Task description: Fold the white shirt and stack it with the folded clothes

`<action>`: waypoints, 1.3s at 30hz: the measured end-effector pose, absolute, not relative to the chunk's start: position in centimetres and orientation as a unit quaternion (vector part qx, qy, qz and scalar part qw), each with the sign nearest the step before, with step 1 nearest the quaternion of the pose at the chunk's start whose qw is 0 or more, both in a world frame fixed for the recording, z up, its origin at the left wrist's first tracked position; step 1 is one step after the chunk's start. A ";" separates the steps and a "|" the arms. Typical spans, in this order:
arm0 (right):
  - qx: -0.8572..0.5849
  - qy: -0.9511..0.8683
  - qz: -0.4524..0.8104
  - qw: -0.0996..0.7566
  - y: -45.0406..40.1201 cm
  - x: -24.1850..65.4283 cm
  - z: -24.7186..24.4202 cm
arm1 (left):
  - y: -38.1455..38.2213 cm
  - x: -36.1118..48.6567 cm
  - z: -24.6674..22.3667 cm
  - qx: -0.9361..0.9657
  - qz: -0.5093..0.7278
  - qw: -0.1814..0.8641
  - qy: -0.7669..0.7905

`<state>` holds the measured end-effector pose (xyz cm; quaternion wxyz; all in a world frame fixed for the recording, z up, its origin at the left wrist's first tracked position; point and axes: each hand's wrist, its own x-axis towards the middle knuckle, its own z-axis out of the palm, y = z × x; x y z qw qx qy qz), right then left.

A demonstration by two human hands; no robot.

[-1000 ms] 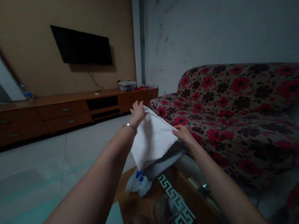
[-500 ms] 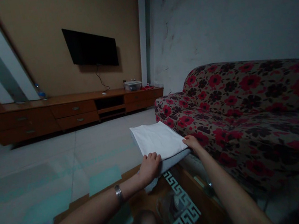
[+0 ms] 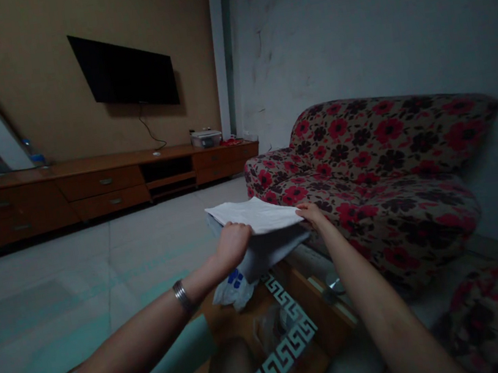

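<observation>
A white folded cloth [image 3: 260,214] is gripped at its near edge by both hands. My left hand [image 3: 235,243] closes round its near left corner, the thumb side hidden. At the near right corner, my right hand [image 3: 311,213] pinches the fabric. The near edge is raised and tilted above a grey folded cloth [image 3: 270,252], which shows below it. Close under the left hand, a clear plastic bag with blue print [image 3: 234,288] lies on the coffee table [image 3: 290,344].
A floral sofa [image 3: 365,158] stands on the right, close beyond the right arm. A long wooden TV cabinet [image 3: 113,190] runs along the far wall under a dark television [image 3: 126,74]. A clear box [image 3: 206,138] sits on the cabinet.
Both hands have lifted the near edge of the white cloth, so more grey cloth and the plastic bag show. The view has turned slightly right.
</observation>
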<state>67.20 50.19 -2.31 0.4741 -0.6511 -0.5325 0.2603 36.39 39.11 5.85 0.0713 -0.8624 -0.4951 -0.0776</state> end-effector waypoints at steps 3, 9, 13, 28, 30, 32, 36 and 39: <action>-0.671 -0.518 0.261 0.461 48.1 67.8 -4.4 | 36.2 37.1 1.6 -0.880 -0.049 0.058 -0.469; -0.697 -0.498 0.232 0.461 47.3 67.8 -7.0 | 34.6 36.9 -5.3 -0.885 -0.080 0.061 -0.455; -0.715 -0.502 0.207 0.441 47.6 67.8 -6.8 | 34.6 36.3 -5.0 -0.884 -0.097 0.054 -0.454; -0.682 -0.709 -0.090 0.157 42.4 62.7 -8.2 | 32.0 34.1 -7.7 -0.904 -0.128 0.007 -0.408; -0.712 -0.682 -0.100 0.132 43.1 61.2 -7.3 | 31.5 33.5 -7.4 -0.910 -0.135 -0.010 -0.391; -0.707 -0.683 -0.115 0.144 44.4 57.9 -5.5 | 30.9 32.9 -7.2 -0.913 -0.144 -0.021 -0.381; -0.582 -0.786 -0.074 0.196 47.6 46.9 -2.8 | 30.2 32.1 -7.6 -0.910 -0.180 -0.047 -0.369; -0.589 -0.789 -0.039 0.173 50.4 39.0 -3.0 | 30.3 31.9 -8.1 -0.908 -0.192 -0.073 -0.365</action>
